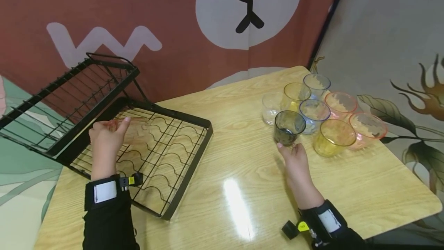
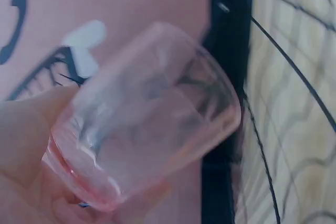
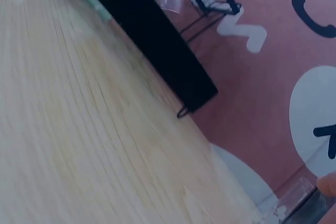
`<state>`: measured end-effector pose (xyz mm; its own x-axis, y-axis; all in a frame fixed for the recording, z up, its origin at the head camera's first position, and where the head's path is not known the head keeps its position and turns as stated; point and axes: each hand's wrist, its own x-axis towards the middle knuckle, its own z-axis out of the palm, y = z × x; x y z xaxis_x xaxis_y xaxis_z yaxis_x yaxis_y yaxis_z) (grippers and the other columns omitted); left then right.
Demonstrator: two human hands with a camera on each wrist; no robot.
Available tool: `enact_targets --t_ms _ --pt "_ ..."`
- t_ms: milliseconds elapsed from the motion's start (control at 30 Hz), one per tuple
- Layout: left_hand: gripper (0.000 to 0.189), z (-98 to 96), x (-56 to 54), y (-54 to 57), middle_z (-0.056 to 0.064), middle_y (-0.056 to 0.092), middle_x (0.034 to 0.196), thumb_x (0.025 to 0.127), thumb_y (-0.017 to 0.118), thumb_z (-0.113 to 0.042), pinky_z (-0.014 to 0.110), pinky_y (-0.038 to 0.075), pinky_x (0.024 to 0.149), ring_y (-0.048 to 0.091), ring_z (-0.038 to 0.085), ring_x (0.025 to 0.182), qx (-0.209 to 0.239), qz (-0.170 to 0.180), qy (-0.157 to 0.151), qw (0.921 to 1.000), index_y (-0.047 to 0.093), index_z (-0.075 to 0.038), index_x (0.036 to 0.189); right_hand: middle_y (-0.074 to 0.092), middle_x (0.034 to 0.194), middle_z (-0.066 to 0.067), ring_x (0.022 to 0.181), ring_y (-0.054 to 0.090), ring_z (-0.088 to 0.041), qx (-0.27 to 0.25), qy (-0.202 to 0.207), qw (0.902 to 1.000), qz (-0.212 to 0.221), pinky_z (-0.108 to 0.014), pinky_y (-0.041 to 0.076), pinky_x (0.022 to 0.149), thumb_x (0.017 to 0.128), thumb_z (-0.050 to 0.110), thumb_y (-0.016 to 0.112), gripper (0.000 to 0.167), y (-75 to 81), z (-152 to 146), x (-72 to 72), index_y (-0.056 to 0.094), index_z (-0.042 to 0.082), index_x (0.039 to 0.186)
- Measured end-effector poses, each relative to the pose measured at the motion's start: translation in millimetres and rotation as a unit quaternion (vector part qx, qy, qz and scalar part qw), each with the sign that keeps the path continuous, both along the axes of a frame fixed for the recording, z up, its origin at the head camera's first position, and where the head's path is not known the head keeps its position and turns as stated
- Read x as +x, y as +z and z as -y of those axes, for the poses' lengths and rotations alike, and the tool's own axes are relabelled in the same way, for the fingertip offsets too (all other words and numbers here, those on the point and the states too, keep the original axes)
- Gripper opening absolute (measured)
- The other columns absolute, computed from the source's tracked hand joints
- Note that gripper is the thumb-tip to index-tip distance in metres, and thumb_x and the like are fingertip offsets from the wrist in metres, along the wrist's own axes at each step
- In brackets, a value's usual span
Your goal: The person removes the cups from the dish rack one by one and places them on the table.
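My left hand is over the lower tier of a black wire dish rack. It grips a clear pink-tinted glass by one end, and the glass is tilted sideways above the wires. On the right of the table, my right hand holds a dark grey glass low on its near side, thumb and fingertips at its base. Only a fingertip and part of that glass show in the right wrist view. A clear glass and a blue-rimmed glass stand right beside the grey one.
Behind and to the right are two yellow glasses, including the nearer one, another blue-rimmed glass and two pink-rimmed glasses, one at the right edge. The rack's raised upper tier slopes at the left. Wooden table surface lies between rack and glasses.
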<state>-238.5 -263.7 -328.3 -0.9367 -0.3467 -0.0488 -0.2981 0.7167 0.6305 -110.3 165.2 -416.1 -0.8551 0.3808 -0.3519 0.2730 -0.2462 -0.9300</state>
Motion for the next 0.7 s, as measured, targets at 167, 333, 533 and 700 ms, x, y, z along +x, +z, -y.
enact_targets --t_ms 167,333,533,700 --pt "0.084 -14.6 11.8 14.1 0.032 0.039 0.134 0.096 0.039 -0.058 0.026 0.055 0.076 0.061 0.017 0.091 0.126 -0.009 -0.064 0.9898 0.03 0.013 0.141 -0.022 0.157 -0.015 0.145 -0.013 -0.024 -0.016 0.013 0.9998 0.008 -0.031 -0.002 0.118 0.101 0.019 0.051 0.087 6.7 12 15.0 -0.02 0.001 0.149" --pt "0.062 -55.5 32.0 18.1 0.016 0.045 0.11 0.103 0.034 -0.044 0.019 0.056 0.063 0.058 0.003 0.066 0.305 -0.04 -0.14 0.9412 0.034 0.011 0.13 -0.006 0.16 -0.019 0.148 0.002 -0.026 -0.031 0.062 0.9955 -0.065 -0.034 0.008 0.119 0.101 0.011 0.05 0.077 24.2 35 25.6 -0.005 -0.004 0.152" --pt "0.049 -113.0 57.2 15.7 0.003 0.059 0.106 0.104 0.032 -0.045 0.03 0.057 0.076 0.064 0.013 0.089 0.425 -0.061 -0.275 0.8602 0.041 -0.005 0.131 0.009 0.16 -0.019 0.147 0.013 -0.03 -0.019 0.2 0.952 -0.231 -0.028 0.021 0.114 0.096 0.013 0.06 0.081 57.1 61 21.8 0.005 -0.008 0.152" --pt "0.064 -147.4 71.0 14.6 0.007 0.061 0.117 0.099 0.036 -0.056 0.036 0.057 0.083 0.064 0.019 0.101 0.509 -0.092 -0.309 0.7981 0.043 -0.006 0.138 0.007 0.161 -0.017 0.148 0.012 -0.027 -0.07 0.246 0.9214 -0.293 -0.027 0.019 0.115 0.082 0.037 0.076 0.112 83.0 78 13.4 0.0 -0.004 0.153"
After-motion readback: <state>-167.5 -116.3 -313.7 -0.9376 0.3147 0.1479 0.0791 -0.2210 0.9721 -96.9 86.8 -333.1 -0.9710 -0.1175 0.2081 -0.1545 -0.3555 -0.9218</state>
